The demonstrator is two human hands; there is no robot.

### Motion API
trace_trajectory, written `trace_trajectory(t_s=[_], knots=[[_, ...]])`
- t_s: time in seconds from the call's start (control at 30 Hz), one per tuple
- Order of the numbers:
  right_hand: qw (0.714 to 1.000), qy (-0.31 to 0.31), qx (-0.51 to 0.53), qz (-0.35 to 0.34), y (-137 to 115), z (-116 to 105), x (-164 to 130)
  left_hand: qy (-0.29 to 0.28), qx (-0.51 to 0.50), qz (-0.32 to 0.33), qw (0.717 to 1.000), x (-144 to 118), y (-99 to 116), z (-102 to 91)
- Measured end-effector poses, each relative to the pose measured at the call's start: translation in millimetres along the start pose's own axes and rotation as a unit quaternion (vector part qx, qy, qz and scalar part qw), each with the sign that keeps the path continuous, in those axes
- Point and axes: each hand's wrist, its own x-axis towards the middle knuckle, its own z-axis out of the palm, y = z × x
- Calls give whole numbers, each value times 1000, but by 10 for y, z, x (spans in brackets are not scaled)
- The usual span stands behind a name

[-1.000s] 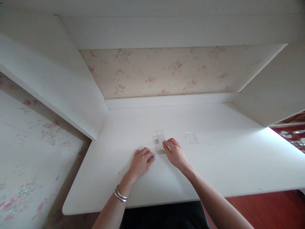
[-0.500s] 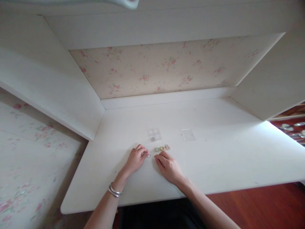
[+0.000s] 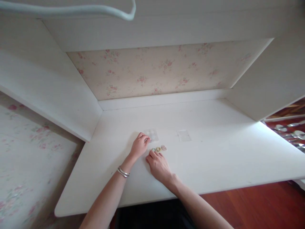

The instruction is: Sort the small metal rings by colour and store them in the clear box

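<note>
Left hand (image 3: 140, 146) at near-left edge of clear compartment box (image 3: 152, 135), fingertips pinched on something tiny — cannot tell what; right hand (image 3: 158, 164) flat and released on desk (image 3: 214, 159), fingertips touching small coloured rings (image 3: 159, 149) just in front of box. Risk: light rings nudged or rolled off by right fingers, box skidding under left — lid (image 3: 183, 135) well apart to the right.
</note>
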Motion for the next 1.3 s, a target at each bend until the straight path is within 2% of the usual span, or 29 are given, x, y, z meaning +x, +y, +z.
trace_trajectory(t_s=[0.13,0.3,0.4,0.53,0.73,0.93,1.1,1.3], knots=[[1000,3,9,0,22,9,-55,39,2,-19,999,-21,-33,30],[995,56,78,41,165,-49,-37,57,-35,-38,997,-222,29,-163],[986,98,109,74,284,-127,82,20,-45,-50,998,-368,106,-257],[984,121,102,82,391,-174,343,-52,-35,-44,997,-536,216,-249],[989,103,70,80,443,-105,605,-93,56,-12,994,-603,309,-149],[981,139,90,104,539,-146,362,-117,151,4,982,-563,322,-102],[975,148,116,116,596,-163,86,-123,155,12,980,-516,363,-72],[965,168,150,134,599,-89,-39,-138,163,39,976,-456,393,-48]])
